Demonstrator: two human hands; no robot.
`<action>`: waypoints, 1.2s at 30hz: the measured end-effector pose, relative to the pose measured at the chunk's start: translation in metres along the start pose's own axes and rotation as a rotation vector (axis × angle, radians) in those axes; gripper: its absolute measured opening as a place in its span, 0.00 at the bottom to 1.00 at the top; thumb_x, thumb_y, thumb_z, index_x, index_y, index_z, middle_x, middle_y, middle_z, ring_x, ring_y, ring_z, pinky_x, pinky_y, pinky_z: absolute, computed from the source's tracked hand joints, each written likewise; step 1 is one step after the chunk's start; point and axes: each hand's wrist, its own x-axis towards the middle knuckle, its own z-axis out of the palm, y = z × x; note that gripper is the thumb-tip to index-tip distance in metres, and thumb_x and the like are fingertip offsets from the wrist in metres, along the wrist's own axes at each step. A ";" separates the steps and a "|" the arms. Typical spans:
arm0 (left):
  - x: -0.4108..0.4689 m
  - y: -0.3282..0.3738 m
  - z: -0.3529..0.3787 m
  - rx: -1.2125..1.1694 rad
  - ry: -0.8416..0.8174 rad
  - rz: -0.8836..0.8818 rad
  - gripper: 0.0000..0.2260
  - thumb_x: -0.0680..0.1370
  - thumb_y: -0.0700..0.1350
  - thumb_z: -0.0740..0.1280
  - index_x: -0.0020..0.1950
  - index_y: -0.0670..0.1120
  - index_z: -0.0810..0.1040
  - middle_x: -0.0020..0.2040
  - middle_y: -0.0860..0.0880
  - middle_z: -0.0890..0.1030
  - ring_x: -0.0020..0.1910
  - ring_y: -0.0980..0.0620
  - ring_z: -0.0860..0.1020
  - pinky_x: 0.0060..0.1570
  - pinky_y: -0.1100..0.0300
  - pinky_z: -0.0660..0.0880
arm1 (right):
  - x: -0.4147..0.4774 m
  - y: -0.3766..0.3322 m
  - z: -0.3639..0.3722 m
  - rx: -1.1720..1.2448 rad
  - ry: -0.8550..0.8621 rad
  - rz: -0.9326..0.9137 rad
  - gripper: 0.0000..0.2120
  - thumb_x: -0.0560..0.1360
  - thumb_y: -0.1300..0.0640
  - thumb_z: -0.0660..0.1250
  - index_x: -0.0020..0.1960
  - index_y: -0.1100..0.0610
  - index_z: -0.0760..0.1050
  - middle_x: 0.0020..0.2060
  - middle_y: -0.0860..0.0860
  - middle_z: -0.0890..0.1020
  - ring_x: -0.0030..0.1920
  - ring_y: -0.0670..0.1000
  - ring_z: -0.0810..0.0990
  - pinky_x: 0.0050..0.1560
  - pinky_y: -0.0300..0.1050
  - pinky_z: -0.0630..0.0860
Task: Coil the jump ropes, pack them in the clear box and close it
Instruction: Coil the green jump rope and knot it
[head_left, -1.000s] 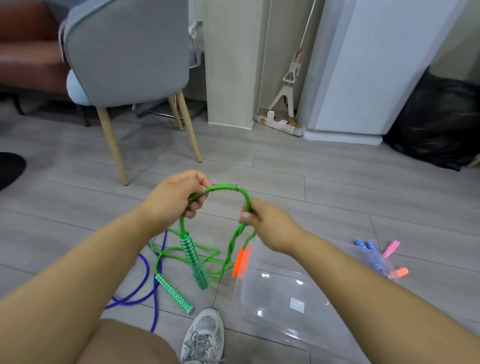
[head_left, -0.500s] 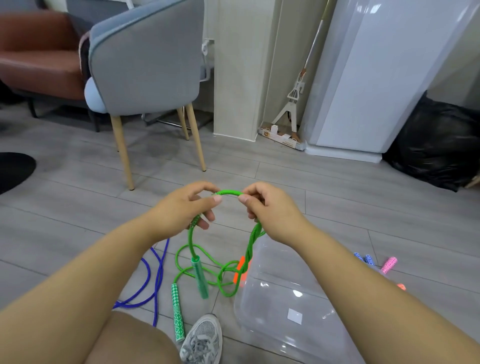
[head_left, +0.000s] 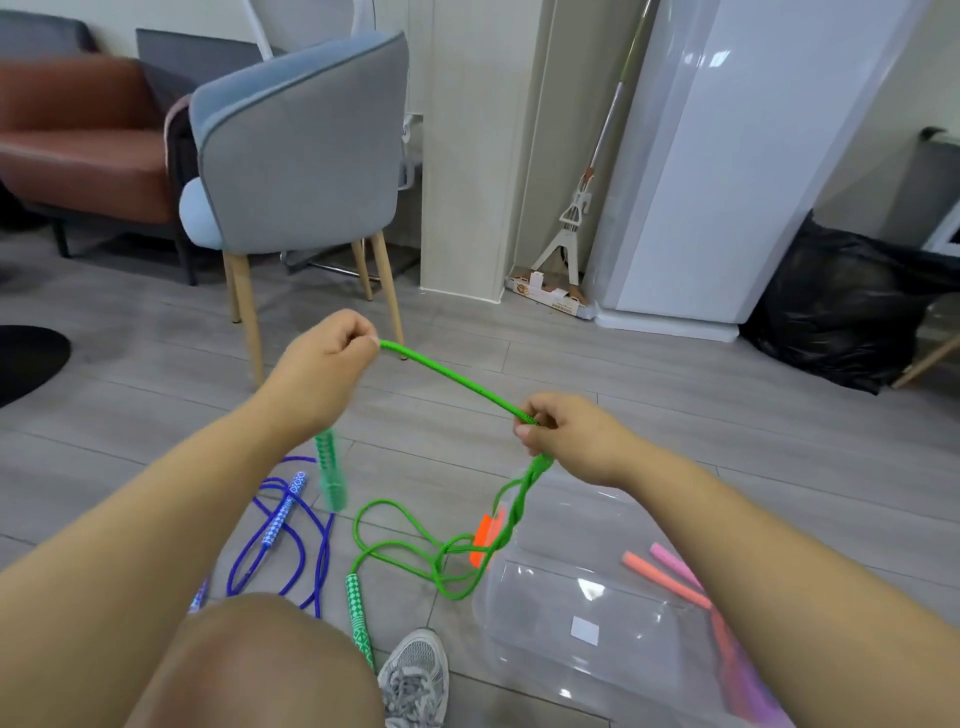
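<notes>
A: Green rope (head_left: 452, 374): where is it, and who holds it?

B: Both hands. The left fingers (head_left: 358, 332) are curled and pinch it at centre frame. One handle (head_left: 330, 475) dangles, blurred, below the left hand (head_left: 322, 364). The right fingers (head_left: 530, 431) pinch it lower and further right, and a straight length runs taut between the two.

A: Why stretched like that?

B: My guess is that it measures off one loop for the coil. Below the right hand (head_left: 571, 436) the rest hangs twisted on itself and pools on the floor (head_left: 623, 374) at lower centre. The second handle (head_left: 358, 618) lies by the shoe (head_left: 415, 675).

A: And the box?

B: The clear box (head_left: 519, 587) sits at lower right under the right arm, its orange latch (head_left: 485, 540) beside the hanging twist. That looks near enough to drop a coil in. I can't tell whether it is open.

A: Other ropes?

B: A blue rope (head_left: 306, 540) lies loose at lower left. A pink handle (head_left: 675, 564) and an orange handle (head_left: 660, 577) lie at lower right, in or behind the box; I can't tell which.
</notes>
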 end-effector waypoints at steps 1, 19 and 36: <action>-0.002 0.002 -0.005 0.046 -0.013 0.027 0.07 0.76 0.47 0.61 0.39 0.55 0.74 0.31 0.50 0.69 0.30 0.49 0.65 0.34 0.55 0.66 | -0.002 -0.002 -0.002 0.024 0.028 -0.008 0.09 0.78 0.59 0.62 0.39 0.50 0.71 0.33 0.50 0.76 0.35 0.49 0.74 0.43 0.47 0.74; -0.017 0.081 -0.031 -0.261 -0.242 0.017 0.07 0.76 0.37 0.67 0.51 0.45 0.74 0.46 0.44 0.82 0.46 0.48 0.82 0.54 0.48 0.77 | 0.004 -0.137 -0.040 0.158 0.201 -0.264 0.14 0.76 0.69 0.58 0.52 0.55 0.56 0.38 0.49 0.68 0.44 0.51 0.70 0.38 0.42 0.68; -0.003 0.089 -0.033 0.194 -0.054 0.246 0.05 0.80 0.42 0.61 0.46 0.46 0.76 0.35 0.49 0.78 0.30 0.56 0.76 0.29 0.76 0.69 | -0.016 -0.088 -0.058 -0.008 0.258 -0.199 0.09 0.74 0.59 0.67 0.45 0.47 0.68 0.47 0.54 0.78 0.46 0.53 0.77 0.49 0.50 0.75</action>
